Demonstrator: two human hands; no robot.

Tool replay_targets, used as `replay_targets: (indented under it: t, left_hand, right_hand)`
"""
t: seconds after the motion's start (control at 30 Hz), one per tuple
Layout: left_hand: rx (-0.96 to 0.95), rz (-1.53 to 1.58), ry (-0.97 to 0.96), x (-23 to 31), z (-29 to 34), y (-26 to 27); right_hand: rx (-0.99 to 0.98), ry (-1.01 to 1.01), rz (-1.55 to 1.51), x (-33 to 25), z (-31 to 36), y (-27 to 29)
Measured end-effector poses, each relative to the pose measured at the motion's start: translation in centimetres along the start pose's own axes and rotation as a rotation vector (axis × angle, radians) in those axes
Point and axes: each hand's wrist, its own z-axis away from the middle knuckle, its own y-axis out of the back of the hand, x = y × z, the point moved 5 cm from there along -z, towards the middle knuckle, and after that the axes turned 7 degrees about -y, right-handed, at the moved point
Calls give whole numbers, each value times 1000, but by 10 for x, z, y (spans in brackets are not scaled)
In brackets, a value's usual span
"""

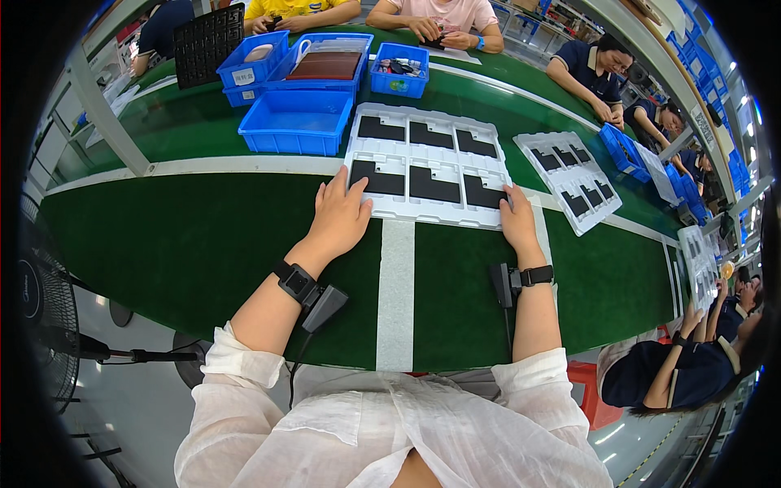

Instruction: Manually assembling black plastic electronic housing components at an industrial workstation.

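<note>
A white moulded plastic tray (pixel 439 216) lies on the green work surface in front of me. Its compartments hold several flat black notched pieces (pixel 434 185) in two rows. My left hand (pixel 338 213) grips the tray's near left side, fingers partly spread along the rim. At the near right corner, my right hand (pixel 519 218) has its fingers curled on the opposite edge. Parts of the fingertips are hidden against the tray. Each wrist wears a black strapped device.
A similar white tray (pixel 595 218) with black pieces lies to the right. Blue bins (pixel 297 124) stand beyond on the left, near a black tray (pixel 208 47). A white pale strip (pixel 396 301) crosses the green surface. Co-workers sit across and at right; a fan (pixel 41 301) stands left.
</note>
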Motion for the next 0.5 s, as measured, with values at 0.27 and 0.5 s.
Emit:
replay_targets:
  t: [0.27,0.5]
  left_hand:
    - [-4,2,-2,0,-1,0]
    - [-10,-3,5,-1,0,0]
  right_hand:
    - [0,3,8,1,0,0]
    - [9,5,19,-2,0,0]
